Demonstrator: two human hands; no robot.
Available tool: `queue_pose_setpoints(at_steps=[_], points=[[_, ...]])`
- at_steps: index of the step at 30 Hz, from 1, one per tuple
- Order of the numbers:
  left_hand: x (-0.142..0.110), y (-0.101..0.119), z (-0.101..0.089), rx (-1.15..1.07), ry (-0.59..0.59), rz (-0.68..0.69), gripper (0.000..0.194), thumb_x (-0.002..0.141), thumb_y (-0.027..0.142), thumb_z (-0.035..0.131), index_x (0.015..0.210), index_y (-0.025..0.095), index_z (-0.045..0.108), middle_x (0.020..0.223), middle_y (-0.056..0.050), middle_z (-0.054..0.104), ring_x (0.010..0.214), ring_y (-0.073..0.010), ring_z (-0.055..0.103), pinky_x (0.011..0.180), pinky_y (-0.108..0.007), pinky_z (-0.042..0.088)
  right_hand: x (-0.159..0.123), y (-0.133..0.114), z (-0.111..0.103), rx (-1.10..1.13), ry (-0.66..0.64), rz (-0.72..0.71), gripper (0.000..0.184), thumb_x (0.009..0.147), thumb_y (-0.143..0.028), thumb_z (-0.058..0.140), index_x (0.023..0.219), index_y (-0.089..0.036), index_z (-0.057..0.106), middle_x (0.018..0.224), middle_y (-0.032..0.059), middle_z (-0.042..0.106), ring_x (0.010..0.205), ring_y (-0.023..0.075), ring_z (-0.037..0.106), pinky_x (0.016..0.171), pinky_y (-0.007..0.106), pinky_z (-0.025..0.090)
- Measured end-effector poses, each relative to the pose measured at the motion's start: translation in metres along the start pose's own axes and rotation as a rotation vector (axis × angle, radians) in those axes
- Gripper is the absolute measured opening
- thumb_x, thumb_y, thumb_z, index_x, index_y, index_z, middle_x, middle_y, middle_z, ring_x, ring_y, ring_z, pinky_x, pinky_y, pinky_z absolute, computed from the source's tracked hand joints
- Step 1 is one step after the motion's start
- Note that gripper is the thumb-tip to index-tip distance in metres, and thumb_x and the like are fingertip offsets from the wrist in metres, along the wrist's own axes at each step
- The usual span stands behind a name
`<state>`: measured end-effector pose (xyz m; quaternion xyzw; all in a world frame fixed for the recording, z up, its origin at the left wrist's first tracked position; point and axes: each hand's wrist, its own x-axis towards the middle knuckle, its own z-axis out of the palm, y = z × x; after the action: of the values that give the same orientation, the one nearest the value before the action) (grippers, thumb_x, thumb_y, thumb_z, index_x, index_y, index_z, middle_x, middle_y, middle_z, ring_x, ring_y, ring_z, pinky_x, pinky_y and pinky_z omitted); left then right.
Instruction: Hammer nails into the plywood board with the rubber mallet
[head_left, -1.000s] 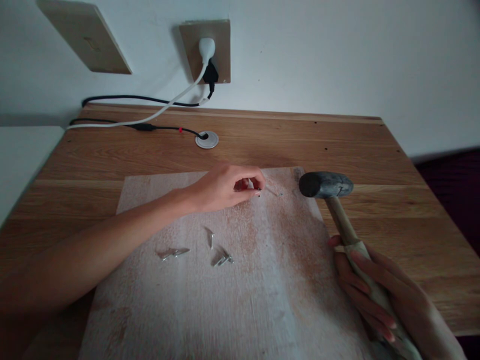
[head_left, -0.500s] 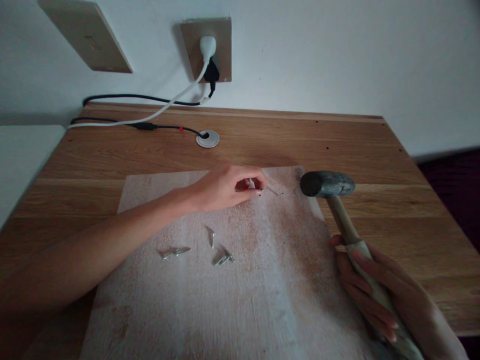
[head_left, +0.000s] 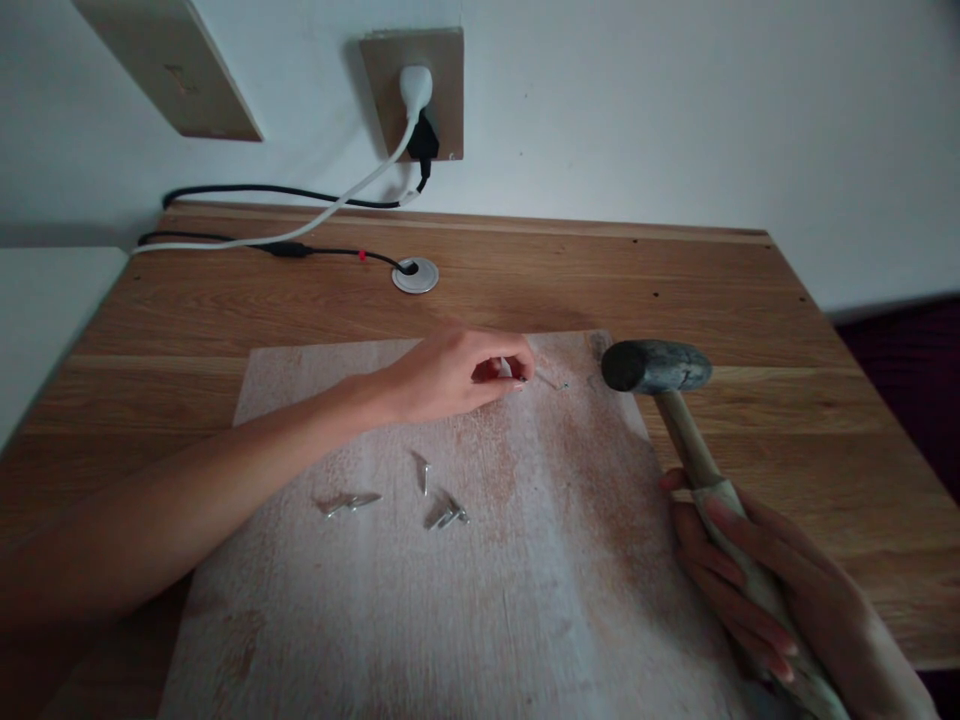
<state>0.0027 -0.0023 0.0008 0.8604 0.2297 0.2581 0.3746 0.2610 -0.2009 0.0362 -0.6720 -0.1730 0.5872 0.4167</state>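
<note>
My left hand [head_left: 457, 375] rests on the far part of a worn, whitish wooden board [head_left: 495, 600], thumb and forefinger pinched together on a nail, of which only a tiny dark end shows. Just right of those fingertips, another small nail [head_left: 565, 386] is at the board with a thin shadow. My right hand [head_left: 772, 580] is wrapped round the handle of a black-headed mallet [head_left: 656, 366]. The mallet's head is over the board's far right corner, apart from both nails. Several loose silvery nails [head_left: 448, 517] lie on the board nearer to me.
The board lies on a wood-grain desk [head_left: 510, 270]. Behind, a wall outlet [head_left: 450, 90] holds a white plug and a black one. Their cables run left past a cable grommet [head_left: 424, 280]. A white surface [head_left: 52, 320] borders the desk at left.
The view has shifted very slightly. Both hands, the mallet and the nails stay in practically the same places.
</note>
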Motion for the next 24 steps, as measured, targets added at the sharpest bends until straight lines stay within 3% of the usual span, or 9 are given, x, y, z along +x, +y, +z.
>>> queue_pose_setpoints(at_steps=[7,24], points=[[-0.0005,-0.0002,-0.0001,0.003,0.021,0.026,0.014,0.090,0.005,0.068,0.095,0.017,0.073,0.087,0.001,0.077,0.074,-0.0092,0.068,0.071,-0.021,0.050,0.0010,0.0021,-0.0038,0.014,-0.009,0.022,0.045,0.083,-0.058,0.084,0.112,-0.029,0.067,0.059,-0.0101,0.052,0.028,0.0019,0.030,0.023,0.012,0.036],[-0.0002,-0.0044,0.0028,0.180,-0.009,0.158,0.009,0.096,0.010,0.068,0.093,0.018,0.070,0.092,-0.002,0.076,0.079,-0.0121,0.069,0.073,-0.024,0.048,-0.0002,-0.0014,0.0001,0.033,-0.032,0.023,0.035,0.092,-0.053,0.078,0.107,-0.024,0.066,0.059,-0.0092,0.052,0.027,0.0015,0.034,0.025,0.010,0.037]])
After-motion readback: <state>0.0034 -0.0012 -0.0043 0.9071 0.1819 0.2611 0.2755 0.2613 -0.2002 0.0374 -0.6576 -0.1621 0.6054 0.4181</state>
